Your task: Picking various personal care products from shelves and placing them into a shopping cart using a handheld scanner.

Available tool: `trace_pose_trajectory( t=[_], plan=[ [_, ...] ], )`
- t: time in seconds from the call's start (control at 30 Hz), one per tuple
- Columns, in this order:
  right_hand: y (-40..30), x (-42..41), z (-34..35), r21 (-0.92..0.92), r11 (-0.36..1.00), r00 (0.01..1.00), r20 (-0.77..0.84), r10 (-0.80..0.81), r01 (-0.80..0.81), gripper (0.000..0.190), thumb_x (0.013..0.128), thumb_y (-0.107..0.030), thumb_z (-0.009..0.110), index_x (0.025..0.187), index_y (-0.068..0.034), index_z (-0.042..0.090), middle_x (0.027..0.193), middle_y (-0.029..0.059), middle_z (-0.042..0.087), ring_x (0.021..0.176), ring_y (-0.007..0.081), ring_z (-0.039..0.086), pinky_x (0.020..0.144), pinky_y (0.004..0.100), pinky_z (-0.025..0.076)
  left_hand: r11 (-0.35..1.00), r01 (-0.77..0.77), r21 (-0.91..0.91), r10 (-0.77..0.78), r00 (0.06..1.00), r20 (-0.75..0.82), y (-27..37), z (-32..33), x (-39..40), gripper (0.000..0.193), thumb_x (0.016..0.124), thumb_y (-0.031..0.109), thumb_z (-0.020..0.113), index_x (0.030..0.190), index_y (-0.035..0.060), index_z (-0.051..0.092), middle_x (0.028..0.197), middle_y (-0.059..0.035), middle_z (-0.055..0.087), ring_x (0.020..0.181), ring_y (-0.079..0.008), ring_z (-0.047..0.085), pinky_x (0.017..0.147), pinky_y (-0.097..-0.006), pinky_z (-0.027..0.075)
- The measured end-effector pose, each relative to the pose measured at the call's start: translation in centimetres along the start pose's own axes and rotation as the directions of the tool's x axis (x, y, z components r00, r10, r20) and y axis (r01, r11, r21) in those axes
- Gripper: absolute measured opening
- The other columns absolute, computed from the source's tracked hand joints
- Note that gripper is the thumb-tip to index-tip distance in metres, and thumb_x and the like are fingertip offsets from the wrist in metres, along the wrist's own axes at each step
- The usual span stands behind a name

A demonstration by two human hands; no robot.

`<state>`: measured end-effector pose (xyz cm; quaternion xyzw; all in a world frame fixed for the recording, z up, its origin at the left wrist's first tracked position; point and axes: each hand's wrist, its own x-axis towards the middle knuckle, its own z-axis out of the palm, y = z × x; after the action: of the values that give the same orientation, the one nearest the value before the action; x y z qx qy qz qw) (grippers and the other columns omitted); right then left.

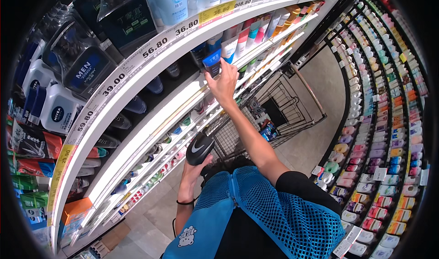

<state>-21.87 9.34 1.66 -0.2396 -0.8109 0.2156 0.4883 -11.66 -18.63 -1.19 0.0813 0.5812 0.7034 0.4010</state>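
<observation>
My right hand [223,83] reaches into the shelf below the top one, thumb and fingers gripping a dark tube with a blue end [212,60]. Beside that tube stands a white and blue tube [229,49], with more coloured tubes to its right. My left hand [192,171] is lower, close to my body, wrapped around a black handheld device [199,148] with a rounded head and a pale curved mark; it looks like a barcode scanner. Its grip is mostly hidden by my hand.
A wire shopping cart [295,99] with a few packages in it stands beside the shelving. Pump bottles [80,66] and pouches fill the top shelf [137,65], whose front edge carries price labels. Across the tiled aisle floor [317,84], curved-looking racks [377,149] hold many bottles.
</observation>
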Motion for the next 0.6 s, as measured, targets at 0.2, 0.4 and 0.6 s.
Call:
trace_pose_trajectory(
  t=[0.2, 0.4, 0.6],
  plan=[
    [0.4, -0.2, 0.2, -0.040, 0.998, 0.998, 0.037, 0.055, -0.053, 0.066, 0.073, -0.029, 0.084, 0.125, 0.003, 0.060, 0.111, 0.0151, 0.066, 0.103, 0.0318, 0.055, 0.095, 0.0435, 0.039, 0.998, 0.016, -0.057, -0.015, 1.000, 0.008, -0.6, -0.3, 0.2, 0.019, 0.086, 0.001, 0.076, 0.103, 0.0026, 0.067, 0.096, -0.0053, 0.066, 0.082, -0.0152, 0.065, 0.074, -0.0292, 0.053],
    [0.3, -0.3, 0.0, -0.065, 0.996, 0.994, 0.079, 0.070, -0.065, 0.066, 0.073, -0.026, 0.084, 0.128, 0.000, 0.058, 0.113, 0.0150, 0.063, 0.104, 0.0329, 0.053, 0.093, 0.0444, 0.040, 0.999, 0.035, -0.032, -0.036, 0.999, -0.022, -0.8, -0.3, 0.6, 0.020, 0.086, 0.003, 0.077, 0.103, 0.0031, 0.067, 0.096, -0.0050, 0.066, 0.082, -0.0150, 0.065, 0.075, -0.0292, 0.052],
    [4.5, -2.0, -3.8, 0.020, 0.998, 0.996, 0.060, -0.068, 0.067, 0.061, 0.079, -0.019, 0.079, 0.132, -0.003, 0.055, 0.118, 0.0166, 0.059, 0.108, 0.0349, 0.054, 0.093, 0.0445, 0.043, 0.995, 0.069, -0.077, -0.071, 0.997, -0.026, -1.3, -0.2, 1.6, 0.019, 0.085, 0.000, 0.076, 0.102, 0.0024, 0.066, 0.095, -0.0063, 0.067, 0.080, -0.0153, 0.065, 0.074, -0.0289, 0.053]
  ],
)
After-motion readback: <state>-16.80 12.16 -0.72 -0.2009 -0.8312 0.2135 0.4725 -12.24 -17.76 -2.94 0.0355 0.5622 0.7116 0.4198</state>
